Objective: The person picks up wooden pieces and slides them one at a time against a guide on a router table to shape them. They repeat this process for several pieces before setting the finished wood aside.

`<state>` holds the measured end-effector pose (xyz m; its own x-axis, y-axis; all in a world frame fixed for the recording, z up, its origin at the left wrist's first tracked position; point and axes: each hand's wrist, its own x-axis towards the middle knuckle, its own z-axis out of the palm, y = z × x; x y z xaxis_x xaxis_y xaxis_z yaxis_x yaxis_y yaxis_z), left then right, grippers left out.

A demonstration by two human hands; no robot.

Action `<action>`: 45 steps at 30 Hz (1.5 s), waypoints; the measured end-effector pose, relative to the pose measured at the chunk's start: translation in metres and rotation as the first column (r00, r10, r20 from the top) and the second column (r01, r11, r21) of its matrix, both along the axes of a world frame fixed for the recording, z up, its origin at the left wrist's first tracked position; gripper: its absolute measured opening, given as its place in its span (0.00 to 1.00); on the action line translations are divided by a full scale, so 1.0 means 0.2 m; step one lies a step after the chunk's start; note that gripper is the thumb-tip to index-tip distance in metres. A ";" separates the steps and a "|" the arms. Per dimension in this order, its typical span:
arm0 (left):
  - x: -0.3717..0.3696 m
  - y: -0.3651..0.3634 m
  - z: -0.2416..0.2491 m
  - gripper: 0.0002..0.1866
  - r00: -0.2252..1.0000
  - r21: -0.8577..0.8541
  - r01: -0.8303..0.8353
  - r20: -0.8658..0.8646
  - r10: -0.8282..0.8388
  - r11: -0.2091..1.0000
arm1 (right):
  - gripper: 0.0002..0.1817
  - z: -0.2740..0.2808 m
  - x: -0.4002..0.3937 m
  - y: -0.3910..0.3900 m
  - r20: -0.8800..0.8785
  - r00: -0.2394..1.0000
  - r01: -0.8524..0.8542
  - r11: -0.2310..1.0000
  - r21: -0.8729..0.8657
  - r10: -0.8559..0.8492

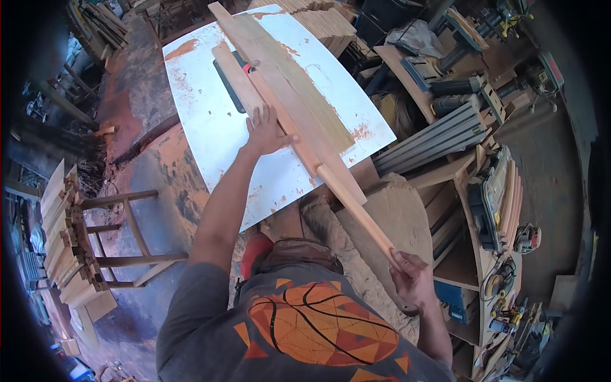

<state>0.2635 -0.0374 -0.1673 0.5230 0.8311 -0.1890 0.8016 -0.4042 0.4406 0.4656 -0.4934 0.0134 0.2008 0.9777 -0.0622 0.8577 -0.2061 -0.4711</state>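
Gripping the near end of the wooden strip (355, 209), the right hand (412, 275) sits low at the right of the body, elbow bent, fingers closed around the wood. The strip extends forward from these fingers, diagonally onto the white tabletop (216, 153). Farther along, the left arm is extended and the left hand (270, 134) is palm down with fingers spread; the strip passes between its index finger and thumb. The fingertips meet the near end of a short board (237, 73). A long board (280, 95) lies along the strip's right side. Beyond the left fingers, a red part (247, 68) shows beside the strip, near a dark plate (231, 89). Stacked wood (321, 22) stands past the tabletop.
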 end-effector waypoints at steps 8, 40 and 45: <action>-0.01 0.03 -0.03 0.73 1.000 -0.001 -0.001 0.020 0.001 1.000 | 0.31 0.11 -0.05 0.10 0.059 0.997 -0.041 0.999 -0.018 0.042; -0.06 0.39 0.05 0.75 0.997 -0.041 0.004 -0.079 -0.007 0.999 | 0.28 0.17 -0.16 0.49 0.043 0.998 -0.049 0.998 -0.036 0.051; -0.07 0.47 0.04 0.75 0.997 -0.025 -0.003 -0.080 0.001 1.000 | 0.29 0.18 -0.17 0.58 0.049 0.995 -0.082 0.996 -0.021 0.083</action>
<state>0.2491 0.0572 -0.1590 0.5032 0.8269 -0.2509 0.8358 -0.3918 0.3846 0.4309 -0.3778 0.0498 0.1230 0.9898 -0.0725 0.8945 -0.1422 -0.4238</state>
